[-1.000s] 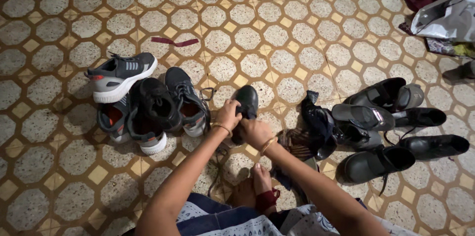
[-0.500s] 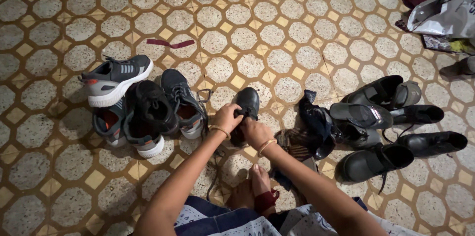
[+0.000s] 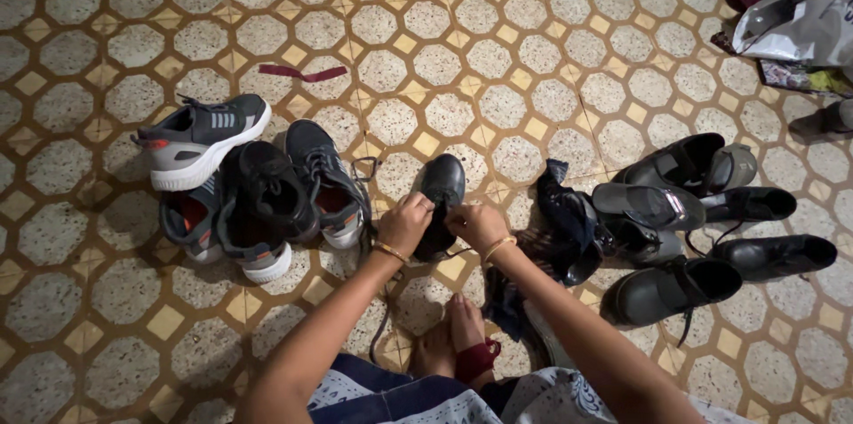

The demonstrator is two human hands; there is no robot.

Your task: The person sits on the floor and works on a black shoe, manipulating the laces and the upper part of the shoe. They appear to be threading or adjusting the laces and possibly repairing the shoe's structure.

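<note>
Black shoe (image 3: 442, 188) apparently between left hand (image 3: 404, 221), right hand (image 3: 475, 224).

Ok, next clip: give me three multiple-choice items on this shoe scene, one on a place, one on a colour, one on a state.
1. Where does the dark red strip lie?
A. on the tiled floor beyond the sneakers
B. inside a sneaker
C. on the plastic bag

2. What colour is the sole of the grey sneaker at far left?
A. black
B. white
C. yellow

3. How do the hands stand to the black shoe?
A. both on it
B. only the left on it
C. both lifted clear of it

Answers:
1. A, the strip rests flat on the floor above the sneaker group.
2. B, a white sole runs under the grey upper.
3. A, the left hand and right hand both grip the shoe near its opening.
</note>
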